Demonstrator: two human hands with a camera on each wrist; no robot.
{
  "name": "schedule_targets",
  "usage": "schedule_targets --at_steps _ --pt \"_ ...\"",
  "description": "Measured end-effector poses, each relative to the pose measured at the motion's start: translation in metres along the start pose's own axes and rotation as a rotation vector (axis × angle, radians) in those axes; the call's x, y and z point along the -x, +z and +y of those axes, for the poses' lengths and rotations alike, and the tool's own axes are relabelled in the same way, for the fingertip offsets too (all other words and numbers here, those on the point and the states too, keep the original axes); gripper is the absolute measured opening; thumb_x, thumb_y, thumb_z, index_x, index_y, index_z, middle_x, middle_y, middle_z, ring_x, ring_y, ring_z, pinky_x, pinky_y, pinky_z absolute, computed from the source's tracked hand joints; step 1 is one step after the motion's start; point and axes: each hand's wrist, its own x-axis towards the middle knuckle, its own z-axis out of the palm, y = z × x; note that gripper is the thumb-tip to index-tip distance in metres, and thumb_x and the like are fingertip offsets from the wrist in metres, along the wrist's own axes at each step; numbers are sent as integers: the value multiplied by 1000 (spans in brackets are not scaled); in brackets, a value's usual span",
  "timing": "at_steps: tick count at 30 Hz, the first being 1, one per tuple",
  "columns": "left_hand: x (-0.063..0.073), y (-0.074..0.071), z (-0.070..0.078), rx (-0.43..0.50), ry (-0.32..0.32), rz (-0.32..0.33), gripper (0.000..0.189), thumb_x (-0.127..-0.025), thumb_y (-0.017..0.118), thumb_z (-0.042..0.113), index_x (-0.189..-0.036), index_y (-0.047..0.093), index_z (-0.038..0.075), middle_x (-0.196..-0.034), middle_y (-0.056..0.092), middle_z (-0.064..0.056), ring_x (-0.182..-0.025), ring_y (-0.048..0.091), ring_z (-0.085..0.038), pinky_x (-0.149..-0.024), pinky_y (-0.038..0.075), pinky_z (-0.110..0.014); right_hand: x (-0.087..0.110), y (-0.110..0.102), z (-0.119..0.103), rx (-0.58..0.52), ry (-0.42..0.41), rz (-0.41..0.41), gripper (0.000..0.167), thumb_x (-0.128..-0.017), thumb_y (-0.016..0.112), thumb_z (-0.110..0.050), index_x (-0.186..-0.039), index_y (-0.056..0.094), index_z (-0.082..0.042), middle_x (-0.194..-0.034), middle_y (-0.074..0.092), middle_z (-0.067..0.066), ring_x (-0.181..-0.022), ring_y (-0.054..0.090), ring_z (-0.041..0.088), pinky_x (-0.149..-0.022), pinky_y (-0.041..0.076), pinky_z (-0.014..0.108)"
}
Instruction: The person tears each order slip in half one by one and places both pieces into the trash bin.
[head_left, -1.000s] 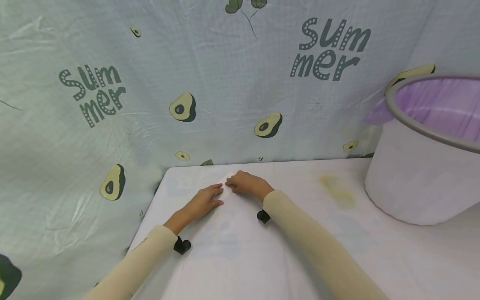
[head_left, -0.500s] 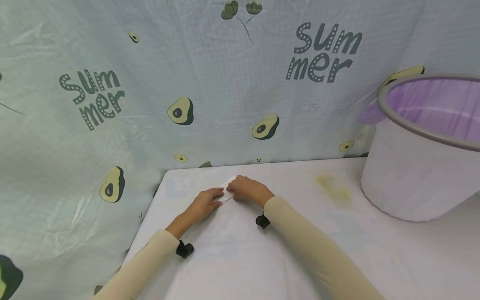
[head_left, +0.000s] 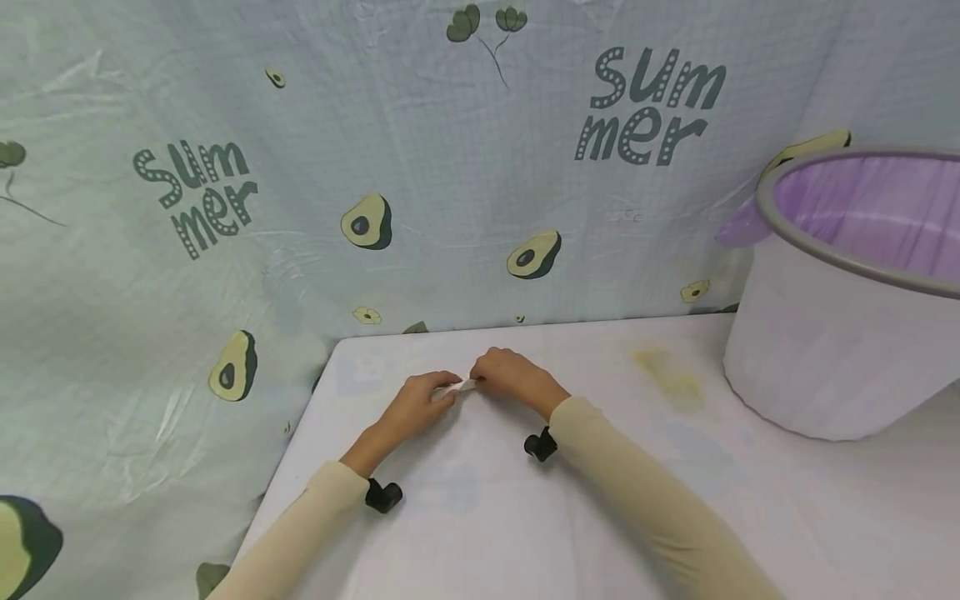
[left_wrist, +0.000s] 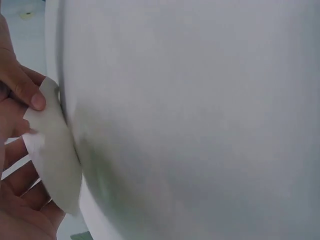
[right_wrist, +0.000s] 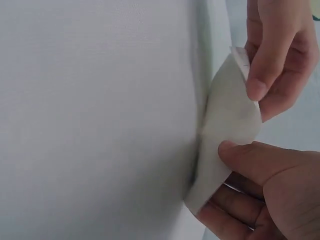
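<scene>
A small white paper strip [head_left: 467,384] is stretched between both hands, low over the far part of the table. My left hand [head_left: 415,408] pinches its left end, and my right hand [head_left: 520,381] holds the other end. From the right wrist, the paper strip [right_wrist: 227,112] looks bowed, with a folded upper tip bearing faint print. There the right hand [right_wrist: 285,185] lays its thumb on the face with fingers behind, while the left hand [right_wrist: 280,55] pinches the upper edge. In the left wrist view the paper strip [left_wrist: 57,155] shows its plain side; fingers lie behind it.
A large white bin [head_left: 832,358] with a grey rim and purple lining stands at the right. The white-covered table [head_left: 480,533] has a yellowish stain [head_left: 671,379]. A printed curtain [head_left: 442,150] hangs behind and along the left. Small black cameras are strapped to both wrists.
The paper strip was nearly flat, its printed face showing between the hands; now it is tilted up and seen as a narrow band. The right hand has shifted slightly right.
</scene>
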Motion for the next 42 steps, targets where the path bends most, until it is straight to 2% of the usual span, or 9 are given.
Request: schedule_targets --at_steps 3,6,12,16,21,28,31,35,42 --pt "-2 4 8 19 37 28 23 -98 68 19 -118 74 8 -118 74 -8 -116 67 -27 -99 53 -47 6 -2 6 -4 -37 -5 16 -100 64 -6 -104 79 -8 -97 74 2 -81 60 14 -78 52 30" --pt "-2 7 17 41 89 72 21 -100 67 19 -115 76 7 -115 75 -8 -115 68 -27 -98 54 -46 14 -5 12 -25 -96 2 15 -100 64 -6 -104 79 -5 -93 74 3 -74 55 11 -72 49 27" --pt "-3 7 31 123 140 194 18 -100 66 15 -108 78 5 -106 77 -9 -103 72 -23 -87 59 -43 38 -13 26 -110 -157 123 19 -100 66 -11 -113 77 -4 -104 77 6 -85 70 12 -76 56 24" --pt "-6 4 41 163 164 219 18 -101 65 17 -108 78 6 -105 77 -7 -96 72 -18 -82 59 -40 52 -22 31 -174 -183 188 22 -101 66 -14 -116 76 -4 -110 77 7 -90 72 11 -77 57 23" --pt "-6 0 53 202 202 243 18 -101 66 18 -108 78 7 -104 78 -5 -95 72 -15 -80 59 -38 69 -34 32 -209 -241 258 19 -99 68 -14 -113 78 -4 -106 77 5 -89 71 10 -75 57 25" --pt "-3 -3 69 321 198 292 17 -98 70 15 -107 79 4 -103 78 -5 -100 73 -17 -83 60 -38 81 -36 26 -325 -171 387 17 -98 71 -23 -107 78 -11 -99 77 -4 -86 70 7 -77 58 26" --pt "-4 -2 76 389 188 305 17 -97 71 16 -108 80 6 -104 78 -4 -103 73 -17 -86 60 -38 84 -36 24 -384 -150 482 13 -96 74 -21 -104 78 -12 -96 77 -5 -86 71 5 -78 59 25" --pt "-6 1 85 447 164 349 16 -96 73 19 -107 80 11 -104 78 -1 -103 73 -14 -87 60 -35 89 -37 22 -421 -151 588 8 -94 76 -16 -99 79 -11 -93 78 -3 -82 71 7 -72 59 24" --pt "-9 3 107 541 125 421 14 -94 76 19 -100 81 8 -98 78 -2 -98 73 -15 -86 58 -30 101 -46 21 -409 -159 655 5 -92 77 -12 -96 80 -12 -89 78 -3 -77 71 5 -68 58 24"
